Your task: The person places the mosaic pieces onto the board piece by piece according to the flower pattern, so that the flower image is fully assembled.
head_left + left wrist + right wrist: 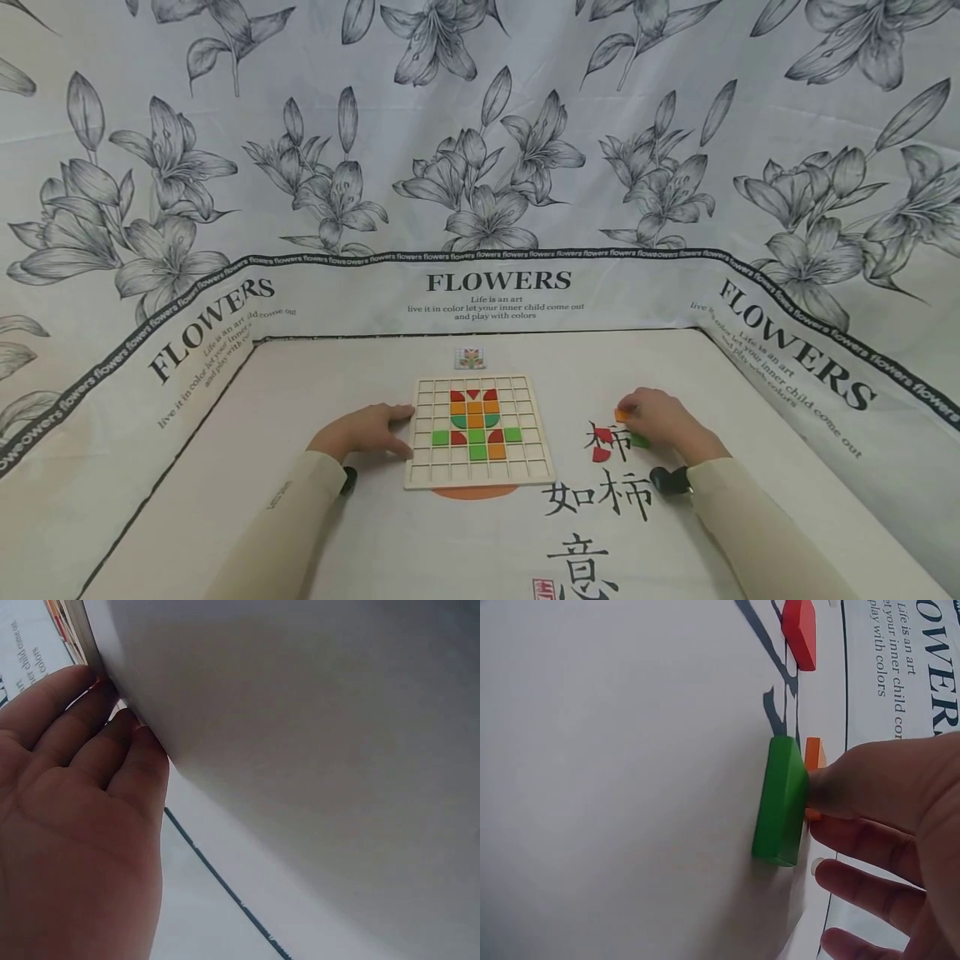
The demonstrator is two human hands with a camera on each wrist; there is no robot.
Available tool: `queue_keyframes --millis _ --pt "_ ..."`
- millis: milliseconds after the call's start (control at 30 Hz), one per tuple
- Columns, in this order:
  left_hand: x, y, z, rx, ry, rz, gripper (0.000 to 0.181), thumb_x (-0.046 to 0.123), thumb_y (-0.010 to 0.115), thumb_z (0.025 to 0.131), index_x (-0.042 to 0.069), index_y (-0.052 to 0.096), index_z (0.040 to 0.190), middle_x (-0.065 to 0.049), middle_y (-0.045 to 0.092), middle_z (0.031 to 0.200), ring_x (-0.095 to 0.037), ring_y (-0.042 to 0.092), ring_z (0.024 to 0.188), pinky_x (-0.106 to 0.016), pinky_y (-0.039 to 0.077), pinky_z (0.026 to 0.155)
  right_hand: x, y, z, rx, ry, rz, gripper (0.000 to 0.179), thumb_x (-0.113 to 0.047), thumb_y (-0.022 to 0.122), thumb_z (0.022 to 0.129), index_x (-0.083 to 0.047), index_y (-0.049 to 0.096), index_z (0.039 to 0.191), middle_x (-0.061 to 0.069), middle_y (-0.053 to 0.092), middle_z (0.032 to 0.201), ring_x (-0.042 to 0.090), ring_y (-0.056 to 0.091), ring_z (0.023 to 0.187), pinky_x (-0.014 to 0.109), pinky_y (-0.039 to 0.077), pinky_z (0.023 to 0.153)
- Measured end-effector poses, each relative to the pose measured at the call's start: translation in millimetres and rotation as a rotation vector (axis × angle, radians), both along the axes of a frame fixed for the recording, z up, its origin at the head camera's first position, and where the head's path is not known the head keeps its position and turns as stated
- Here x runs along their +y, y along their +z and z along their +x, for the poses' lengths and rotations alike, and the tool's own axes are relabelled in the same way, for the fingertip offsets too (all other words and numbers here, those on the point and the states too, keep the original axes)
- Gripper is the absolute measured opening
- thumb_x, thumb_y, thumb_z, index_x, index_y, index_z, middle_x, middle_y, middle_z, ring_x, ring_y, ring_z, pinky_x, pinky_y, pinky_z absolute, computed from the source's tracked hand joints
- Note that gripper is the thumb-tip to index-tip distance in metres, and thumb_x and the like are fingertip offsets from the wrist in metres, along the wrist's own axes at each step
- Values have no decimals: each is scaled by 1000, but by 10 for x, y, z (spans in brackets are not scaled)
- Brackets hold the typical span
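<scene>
A square wooden grid board (534,471) lies on the table, with red, orange and green tiles set in its middle in a flower shape. At the board's left edge rests my left hand (363,429), its fingertips and thumb spread along the side. To the right of the board, my right hand (667,423) pinches an orange tile (814,752) between thumb and index finger. Close by, a green tile (778,802) lies nearer the camera in the right wrist view. Red tiles (602,455) lie just left of that hand.
Beyond the board is a small pattern card (470,358) showing a similar flower design. The white tablecloth (420,550) carries black printed characters (583,567) and an orange print partly under the board. A flower-printed cloth wall (495,292) rises behind and at both sides.
</scene>
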State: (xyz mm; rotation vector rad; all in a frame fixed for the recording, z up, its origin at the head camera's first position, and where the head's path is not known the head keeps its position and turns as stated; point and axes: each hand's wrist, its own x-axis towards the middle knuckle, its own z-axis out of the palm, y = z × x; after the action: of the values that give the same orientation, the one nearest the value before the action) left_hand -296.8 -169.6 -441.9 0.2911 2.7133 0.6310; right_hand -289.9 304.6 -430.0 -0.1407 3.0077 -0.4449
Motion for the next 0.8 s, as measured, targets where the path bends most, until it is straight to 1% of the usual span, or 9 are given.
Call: queue_keyframes --millis 167,267,433,600,700,800 --pt "-8 22 11 -4 5 11 88 41 83 72 22 43 147 -6 40 154 -30 32 144 -50 32 115 2 19 -11 -13 -8 9 30 -10 66 85 -2 66 114 18 64 114 31 55 98 54 47 94" --pt "-10 25 13 -5 7 8 88 41 84 71 23 43 147 -6 40 154 -31 32 144 -51 32 115 11 14 -25 -2 -4 24 30 -11 68 83 -3 66 112 15 65 111 29 55 94 52 49 91" --pt "-6 27 13 -7 15 7 88 41 84 71 24 43 147 -6 40 154 -31 33 143 -51 32 114 5 -8 -33 23 -7 34 32 -14 72 80 -6 68 110 13 65 110 28 55 93 50 49 89" --pt "2 33 21 -9 16 21 88 40 83 72 23 42 148 -4 40 154 -29 32 145 -49 31 115 -49 8 -13 44 16 24 31 -14 73 79 -6 68 109 12 66 109 27 56 92 50 49 87" --pt "-1 39 28 -7 14 17 88 40 84 71 23 43 147 -5 39 154 -30 31 145 -50 31 115 -96 21 -6 53 28 12 31 -13 71 79 -7 68 109 11 66 108 26 55 91 48 50 85" --pt "0 34 32 -16 28 17 88 41 84 71 23 44 147 -5 39 155 -30 30 145 -50 30 116 -150 29 -2 67 44 9 31 -13 70 80 -8 69 110 11 66 109 25 55 91 47 50 85"
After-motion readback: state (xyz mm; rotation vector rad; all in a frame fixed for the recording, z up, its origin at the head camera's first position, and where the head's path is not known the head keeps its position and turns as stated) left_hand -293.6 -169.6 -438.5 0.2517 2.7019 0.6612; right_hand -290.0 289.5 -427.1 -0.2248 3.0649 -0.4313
